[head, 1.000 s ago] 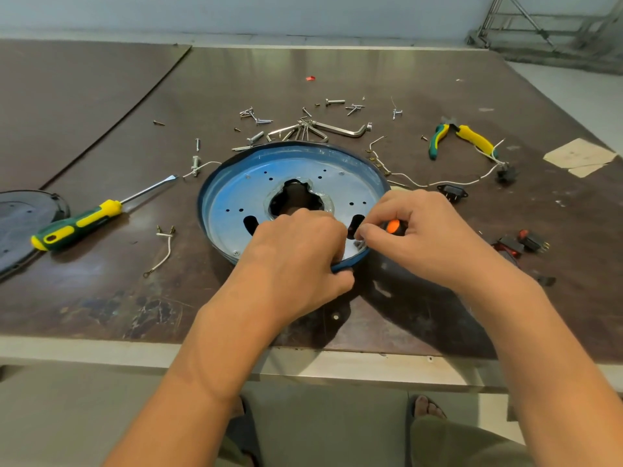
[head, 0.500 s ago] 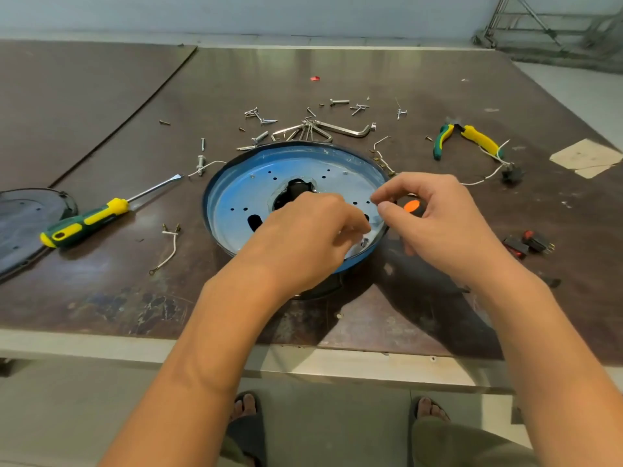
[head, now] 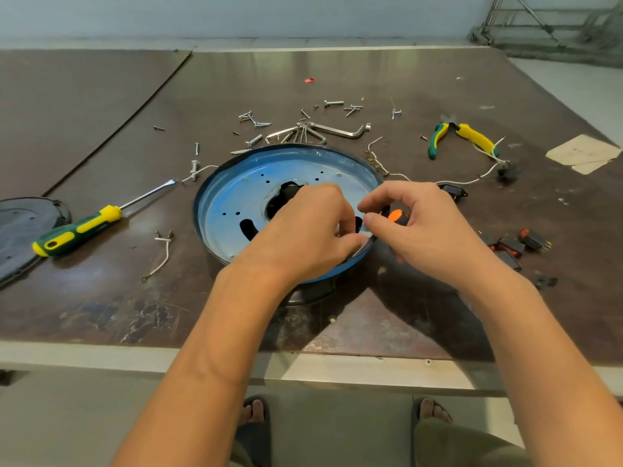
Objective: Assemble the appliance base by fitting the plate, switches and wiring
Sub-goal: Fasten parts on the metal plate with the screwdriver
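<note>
A round blue base with a shiny metal plate inside is tilted up at its near edge on the brown table. My left hand grips the base's near right rim, fingers curled over the plate. My right hand holds a black switch with an orange rocker just outside the right rim. A white wire runs right to a small black part. More red and black switches lie at the right.
A green-yellow screwdriver lies left of the base, and a dark round cover at the far left edge. Screws and hex keys are scattered behind the base. Yellow-green pliers sit back right. A short white wire lies front left.
The base has been tilted up at its near side. My right hand has lifted the orange switch slightly, staying at the right rim. My left hand stays on the rim.
</note>
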The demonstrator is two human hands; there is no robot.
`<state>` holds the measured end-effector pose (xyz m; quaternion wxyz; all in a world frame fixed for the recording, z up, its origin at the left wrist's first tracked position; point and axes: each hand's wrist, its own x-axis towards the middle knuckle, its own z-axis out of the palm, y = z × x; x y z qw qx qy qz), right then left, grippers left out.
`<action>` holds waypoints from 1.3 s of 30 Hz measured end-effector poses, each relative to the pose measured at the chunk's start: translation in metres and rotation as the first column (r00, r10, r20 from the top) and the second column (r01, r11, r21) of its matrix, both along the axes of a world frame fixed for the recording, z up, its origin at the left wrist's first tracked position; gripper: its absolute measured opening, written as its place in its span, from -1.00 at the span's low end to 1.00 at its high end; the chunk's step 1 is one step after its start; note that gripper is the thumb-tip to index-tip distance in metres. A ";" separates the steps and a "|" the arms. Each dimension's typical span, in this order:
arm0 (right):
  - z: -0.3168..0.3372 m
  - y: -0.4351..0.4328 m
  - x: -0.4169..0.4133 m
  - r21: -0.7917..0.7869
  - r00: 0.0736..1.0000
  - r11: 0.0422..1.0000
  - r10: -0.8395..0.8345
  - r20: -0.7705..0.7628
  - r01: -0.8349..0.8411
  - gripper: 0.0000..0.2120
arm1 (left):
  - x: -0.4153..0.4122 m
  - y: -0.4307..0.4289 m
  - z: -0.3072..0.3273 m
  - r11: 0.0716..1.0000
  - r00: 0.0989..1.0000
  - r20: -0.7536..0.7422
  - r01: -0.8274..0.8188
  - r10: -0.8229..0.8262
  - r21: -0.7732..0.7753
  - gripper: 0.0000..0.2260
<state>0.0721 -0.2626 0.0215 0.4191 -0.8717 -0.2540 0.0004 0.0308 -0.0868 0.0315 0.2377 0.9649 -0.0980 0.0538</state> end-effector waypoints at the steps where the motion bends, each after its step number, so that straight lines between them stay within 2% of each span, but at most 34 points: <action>1: 0.000 0.000 0.000 -0.006 1.000 1.000 0.001 0.003 -0.001 -0.90 | 0.000 0.000 0.001 1.000 1.000 -0.020 0.004 -0.004 -0.004 -0.84; 4: 0.001 0.000 -0.001 -0.011 1.000 1.000 0.004 0.002 -0.004 -0.91 | -0.002 -0.001 0.003 0.999 0.996 -0.084 0.009 -0.013 -0.047 -0.92; 7: 0.002 -0.002 0.000 -0.007 1.000 1.000 0.003 -0.013 -0.003 -0.90 | -0.003 0.001 0.004 0.993 0.991 -0.128 0.032 -0.046 -0.110 -0.84; 11: 0.001 -0.004 0.000 0.016 1.000 1.000 0.010 -0.021 -0.010 -0.91 | -0.003 0.006 0.006 0.993 0.984 -0.166 0.039 -0.057 -0.112 -0.73; 13: 0.002 -0.003 0.000 0.077 1.000 0.997 -0.007 -0.001 0.007 -0.93 | -0.003 0.006 0.007 0.992 0.992 -0.121 0.005 -0.021 -0.130 -0.80; 16: 0.010 -0.002 -0.001 0.284 0.993 0.957 -0.086 0.083 0.059 -0.92 | -0.005 0.003 0.008 0.995 0.994 -0.113 -0.010 -0.001 -0.101 -0.90; 17: 0.014 -0.003 -0.001 0.373 0.987 0.924 -0.126 0.102 0.080 -0.88 | -0.006 0.003 0.009 0.997 0.992 -0.124 0.000 -0.010 -0.081 -0.90; 19: 0.026 -0.006 -0.001 0.575 0.990 0.814 -0.135 0.044 0.085 -0.82 | -0.009 0.003 0.010 0.998 0.987 -0.155 0.022 -0.032 -0.061 -0.86; 22: 0.042 -0.007 -0.004 0.822 0.991 0.568 0.083 -0.103 0.038 -0.94 | -0.013 0.005 0.013 0.998 0.979 -0.200 0.031 -0.042 -0.061 -0.78; 24: 0.050 -0.002 -0.007 0.907 0.963 0.420 0.236 -0.133 0.023 -0.81 | -0.015 0.006 0.013 0.997 0.973 -0.230 0.021 -0.039 -0.079 -0.69; 26: 0.052 0.005 -0.009 0.938 0.945 0.346 0.312 -0.100 -0.015 -0.72 | -0.015 0.006 0.012 0.994 0.963 -0.269 -0.007 -0.023 -0.108 -0.59; 27: 0.051 0.010 -0.011 0.936 0.949 0.351 0.308 -0.072 -0.043 -0.71 | -0.015 0.006 0.012 0.994 0.962 -0.271 -0.012 -0.018 -0.110 -0.58; 30: 0.043 0.024 -0.016 0.875 0.976 0.473 0.219 -0.008 -0.099 -0.72 | -0.017 0.004 0.009 0.991 0.971 -0.238 -0.020 -0.011 -0.129 -0.65; 32: 0.037 0.028 -0.018 0.849 0.981 0.517 0.196 0.002 -0.106 -0.76 | -0.019 0.004 0.007 0.991 0.976 -0.218 -0.020 -0.009 -0.133 -0.66; 37: 0.037 0.026 -0.016 0.863 0.978 0.492 0.208 0.014 -0.117 -0.79 | -0.019 0.004 0.005 0.992 0.983 -0.181 -0.025 0.003 -0.120 -0.61; 39: 0.036 0.026 -0.017 0.850 0.979 0.511 0.202 0.029 -0.131 -0.79 | -0.020 0.004 0.005 0.993 0.983 -0.181 -0.025 0.004 -0.112 -0.60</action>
